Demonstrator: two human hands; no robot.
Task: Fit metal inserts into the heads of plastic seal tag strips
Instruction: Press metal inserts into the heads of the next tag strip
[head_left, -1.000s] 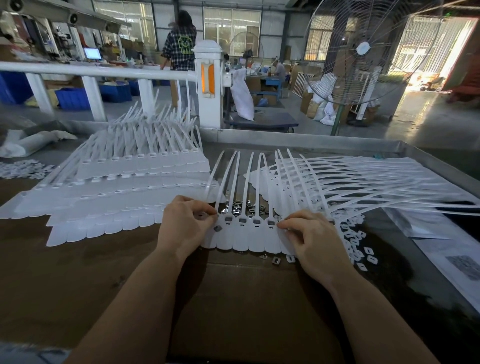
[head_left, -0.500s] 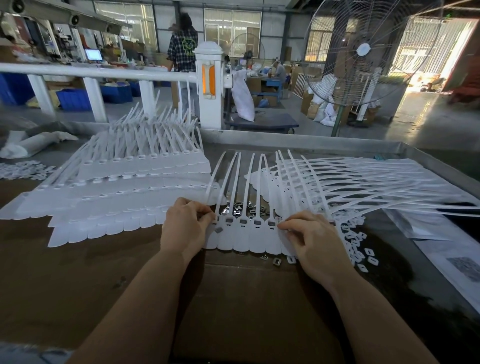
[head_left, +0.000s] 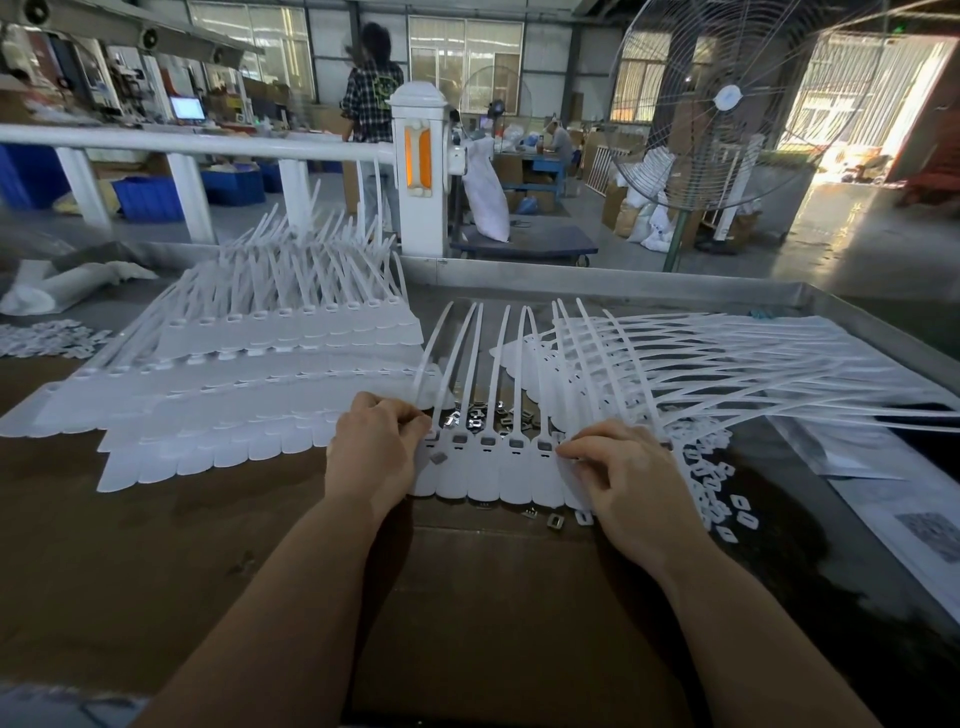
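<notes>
Brown work table (head_left: 218, 561) with raised metal rim (head_left: 623, 291) along far and right edges. Directly on surface:
- stacked rows of white seal tag strips (head_left: 249, 410) at left, tails pointing away
- one joined row of strips (head_left: 498, 467) at centre, heads near front
- fanned pile of strips (head_left: 727, 374) at right
- loose metal inserts (head_left: 483, 418) behind centre row, a few (head_left: 555, 520) in front
- small white plastic pieces (head_left: 722, 493) at right; more (head_left: 47, 338) far left
- printed sheets (head_left: 914, 525) at right edge

Row of tag strips (head_left: 496, 467) at table (head_left: 208, 545) centre, between left hand (head_left: 371, 452) and right hand (head_left: 631, 478). Stacked strips (head_left: 249, 395) to left; fanned strips (head_left: 727, 374) to right. Loose inserts (head_left: 488, 415) behind row, possibly partly under it.
</notes>
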